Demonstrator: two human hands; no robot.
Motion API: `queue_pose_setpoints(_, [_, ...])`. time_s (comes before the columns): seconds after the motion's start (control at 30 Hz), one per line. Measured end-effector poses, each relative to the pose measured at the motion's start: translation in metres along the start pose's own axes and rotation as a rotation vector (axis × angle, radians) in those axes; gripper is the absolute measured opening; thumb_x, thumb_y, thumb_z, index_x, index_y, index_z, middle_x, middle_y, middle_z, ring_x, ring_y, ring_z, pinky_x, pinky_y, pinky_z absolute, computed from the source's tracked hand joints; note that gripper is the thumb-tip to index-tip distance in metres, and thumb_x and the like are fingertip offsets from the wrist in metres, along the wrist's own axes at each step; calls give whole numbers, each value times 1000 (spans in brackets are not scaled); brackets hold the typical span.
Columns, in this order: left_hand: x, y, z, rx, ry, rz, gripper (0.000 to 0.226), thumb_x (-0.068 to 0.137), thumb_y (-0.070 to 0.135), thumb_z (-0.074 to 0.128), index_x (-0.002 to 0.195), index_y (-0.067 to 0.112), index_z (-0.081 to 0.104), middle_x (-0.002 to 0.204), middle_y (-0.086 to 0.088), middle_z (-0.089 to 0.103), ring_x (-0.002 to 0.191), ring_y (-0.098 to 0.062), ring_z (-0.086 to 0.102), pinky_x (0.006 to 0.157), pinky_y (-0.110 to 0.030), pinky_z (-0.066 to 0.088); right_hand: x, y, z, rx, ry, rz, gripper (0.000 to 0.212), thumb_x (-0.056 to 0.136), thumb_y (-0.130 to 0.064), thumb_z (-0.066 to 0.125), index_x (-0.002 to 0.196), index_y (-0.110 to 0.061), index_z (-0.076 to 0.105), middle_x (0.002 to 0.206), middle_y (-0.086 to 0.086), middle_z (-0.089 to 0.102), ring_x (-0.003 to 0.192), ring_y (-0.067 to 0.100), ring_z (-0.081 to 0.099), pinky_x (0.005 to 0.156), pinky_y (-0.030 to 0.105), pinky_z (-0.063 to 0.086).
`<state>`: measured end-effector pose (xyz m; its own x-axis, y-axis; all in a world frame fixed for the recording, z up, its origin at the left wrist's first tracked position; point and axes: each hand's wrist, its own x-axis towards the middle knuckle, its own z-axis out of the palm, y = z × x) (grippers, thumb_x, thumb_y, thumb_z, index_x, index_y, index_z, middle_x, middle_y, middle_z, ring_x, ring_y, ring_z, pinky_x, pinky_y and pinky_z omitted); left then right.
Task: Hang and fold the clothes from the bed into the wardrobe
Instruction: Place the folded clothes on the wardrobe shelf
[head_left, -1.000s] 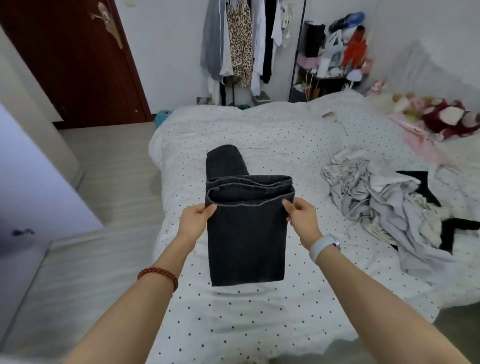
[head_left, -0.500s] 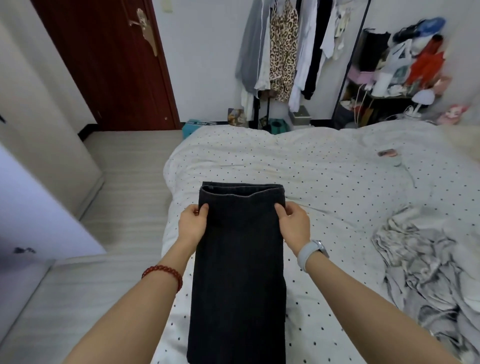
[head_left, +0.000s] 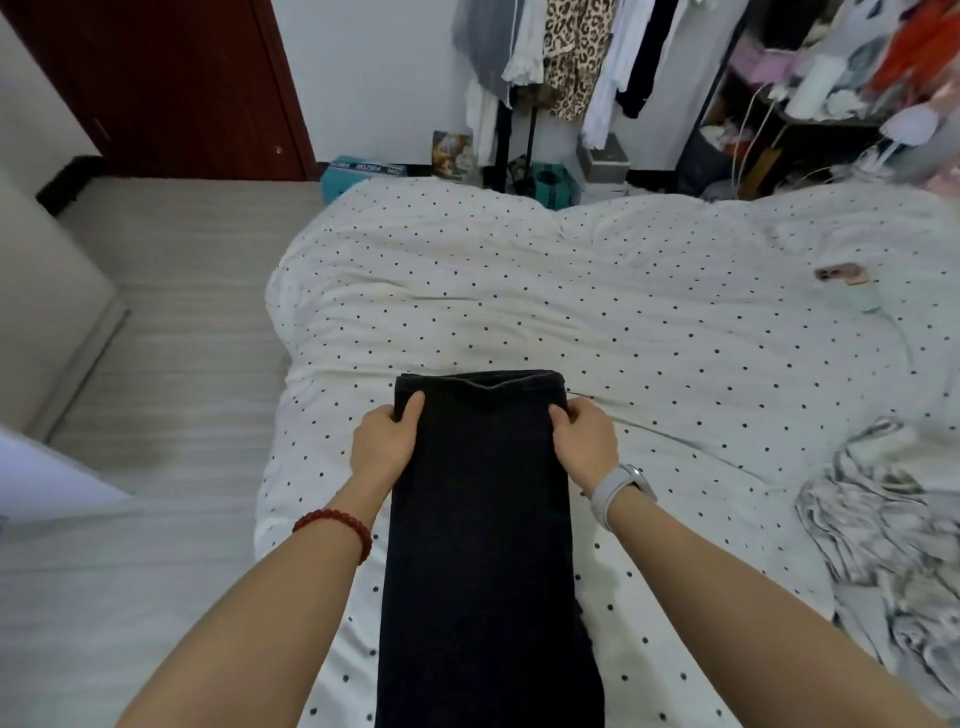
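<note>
Black trousers lie on the bed between our left hand and right hand, both pinching their edges; folding unfinished, crumpled clothes beyond our right hand remain.

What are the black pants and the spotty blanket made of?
The pants look like black denim: thick, matte cloth with a stitched edge at the far end, stiff where each hand, left and right, grips it. The blanket seems to be soft cotton, puffy and wrinkled, white with small dark dots.
</note>
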<state>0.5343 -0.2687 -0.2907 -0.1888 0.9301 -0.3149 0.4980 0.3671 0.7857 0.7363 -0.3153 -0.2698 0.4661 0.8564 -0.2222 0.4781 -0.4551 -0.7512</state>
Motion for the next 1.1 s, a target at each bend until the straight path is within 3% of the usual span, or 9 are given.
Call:
queue_pose_setpoints(0.13, [35, -24, 31, 77, -31, -31, 48, 97, 45, 38, 64, 10, 39, 67, -4, 47, 69, -22, 48, 58, -31, 36, 30, 28, 25, -20, -47, 64, 20, 95, -20, 48, 96, -4, 59, 90, 7, 57, 89, 25, 54, 71, 26, 34])
queue_pose_setpoints(0.23, [49, -38, 54, 164, 44, -40, 46, 99, 46, 30, 82, 8, 50, 80, -4, 53, 79, -23, 52, 65, -32, 37, 44, 46, 40, 11, -76, 58, 20, 95, -20, 49, 92, -4, 60, 81, 2, 57, 85, 23, 54, 65, 26, 36])
queue_pose_setpoints(0.47, [54, -51, 54, 38, 370, 78, 41, 101, 40, 31, 82, 6, 46, 67, -1, 49, 65, -20, 45, 63, -32, 33, 47, 28, 54, 72, 51, -258, 18, 99, -20, 41, 103, -7, 53, 87, -2, 55, 80, 15, 51, 70, 29, 36])
queue_pose_setpoints(0.57, [70, -50, 56, 143, 210, -31, 35, 99, 38, 35, 107, 6, 47, 100, -11, 58, 87, -28, 53, 73, -36, 42, 67, 27, 63, -141, -24, -149, 15, 98, -23, 41, 98, -10, 49, 91, 5, 57, 90, 26, 56, 69, 31, 35])
queue_pose_setpoints(0.67, [68, -50, 58, 338, 67, -26, 47, 97, 30, 42, 138, 10, 31, 140, -15, 35, 123, -32, 39, 99, -45, 36, 69, 31, 66, -454, 26, -55, 36, 94, -24, 49, 127, -10, 43, 125, 10, 51, 116, 28, 47, 88, 38, 37])
queue_pose_setpoints(0.73, [61, -45, 56, 435, 193, 295, 49, 97, 26, 41, 143, 15, 30, 149, -10, 26, 136, -28, 24, 107, -45, 25, 63, 26, 70, -536, 151, -366, 46, 92, -21, 48, 137, -13, 39, 132, 9, 46, 124, 27, 42, 101, 43, 30])
queue_pose_setpoints(0.8, [56, -44, 60, 552, 72, 537, 48, 100, 29, 33, 147, 21, 26, 156, -4, 18, 144, -24, 11, 112, -45, 16, 60, 23, 77, -628, 79, -660, 47, 94, -27, 36, 139, -17, 40, 140, 8, 43, 133, 27, 36, 109, 53, 20])
queue_pose_setpoints(0.93, [44, -68, 70, 654, -262, 217, 53, 99, 47, 13, 149, 34, 2, 159, 2, -6, 145, -24, -10, 117, -45, 2, 56, 37, 85, -875, -379, -371, 50, 101, -40, 13, 149, -27, 10, 158, -4, 1, 145, 14, -6, 114, 53, -4])
queue_pose_setpoints(1.1, [-5, -106, 47, 701, -187, 190, 57, 98, 50, 11, 148, 32, -9, 157, -3, -16, 144, -26, -15, 118, -44, -3, 17, 33, 80, -1023, -247, -399, 54, 101, -36, 12, 150, -17, 3, 158, 6, 0, 145, 20, -6, 112, 55, -9])
